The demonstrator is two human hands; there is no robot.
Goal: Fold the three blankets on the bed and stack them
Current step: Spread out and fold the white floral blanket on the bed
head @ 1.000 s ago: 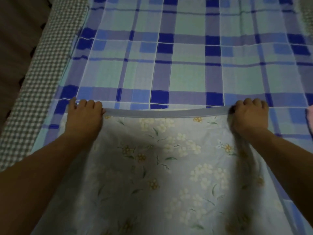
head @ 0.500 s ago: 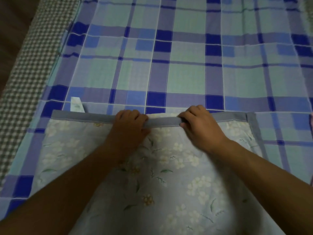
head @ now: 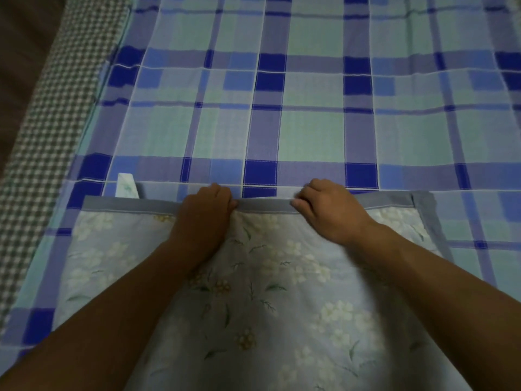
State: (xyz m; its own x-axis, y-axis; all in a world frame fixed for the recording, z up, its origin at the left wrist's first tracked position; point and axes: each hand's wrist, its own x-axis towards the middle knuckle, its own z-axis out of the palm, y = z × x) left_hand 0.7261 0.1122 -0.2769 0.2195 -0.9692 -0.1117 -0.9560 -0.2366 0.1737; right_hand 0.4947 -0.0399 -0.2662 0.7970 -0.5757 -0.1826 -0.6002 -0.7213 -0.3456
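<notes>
The floral blanket (head: 276,292) lay flat on the plaid sheet (head: 310,128) at the bed's near edge. The left hand (head: 204,218) and right hand (head: 328,211) each pinched its grey far hem, fingers curled, close together near the middle.
</notes>
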